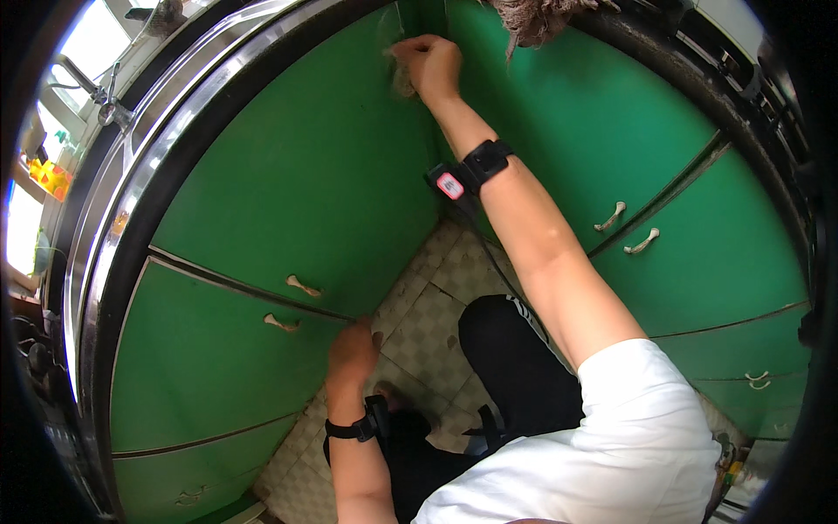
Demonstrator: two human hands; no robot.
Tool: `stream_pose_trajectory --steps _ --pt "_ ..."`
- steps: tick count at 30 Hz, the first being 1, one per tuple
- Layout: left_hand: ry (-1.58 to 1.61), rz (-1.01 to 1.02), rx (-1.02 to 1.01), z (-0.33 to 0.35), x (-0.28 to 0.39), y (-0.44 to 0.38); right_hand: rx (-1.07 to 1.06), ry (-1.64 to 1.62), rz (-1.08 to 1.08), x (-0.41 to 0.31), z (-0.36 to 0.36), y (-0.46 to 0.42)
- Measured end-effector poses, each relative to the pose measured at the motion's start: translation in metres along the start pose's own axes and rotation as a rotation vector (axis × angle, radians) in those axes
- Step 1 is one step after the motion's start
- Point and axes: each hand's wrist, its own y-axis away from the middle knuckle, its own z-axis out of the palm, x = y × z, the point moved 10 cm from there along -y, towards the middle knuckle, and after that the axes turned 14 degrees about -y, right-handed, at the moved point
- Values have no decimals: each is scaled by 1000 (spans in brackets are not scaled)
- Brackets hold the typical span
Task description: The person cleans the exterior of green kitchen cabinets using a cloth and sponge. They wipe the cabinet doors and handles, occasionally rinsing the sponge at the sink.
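Observation:
My right hand [437,65] is raised at the inner corner where two runs of green cabinets meet. Its bent fingers pinch a thin, brownish, partly see-through piece of mesh or cloth [404,84], which lies against the green door panel [288,150]. What exactly this material is, I cannot make out. Lower down, my left hand [353,350] is loosely curled near the bottom of the left-hand cabinets, below a pale door handle [281,322]. Its fingertips are hidden, so any contact or hold is unclear. Both wrists carry black straps.
A brown rag [537,19] hangs over the dark countertop edge on the far side. Along the left runs a metal sink rim [98,262] with a faucet [114,112]. More green doors [707,255] with handles stand on the right. Checkered floor tiles [425,334] lie between.

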Motion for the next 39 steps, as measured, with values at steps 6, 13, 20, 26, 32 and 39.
stream_pose_trajectory --steps 6,13,20,26,32,39 --pt "-34 0 -1 1 -1 -2 29 6 8 1 3 -4" --pt "-19 -31 -25 -2 -3 1 83 -87 -233 -77 26 14" --pt "19 16 32 2 -4 -2 47 42 -96 -8 27 85" --pt "-5 -4 17 -8 2 4 -54 129 -408 -73 55 71" --pt "10 29 48 -1 -6 2 -183 260 -286 -57 61 108" --pt "16 23 25 -6 6 3 -34 217 -322 -63 35 57"
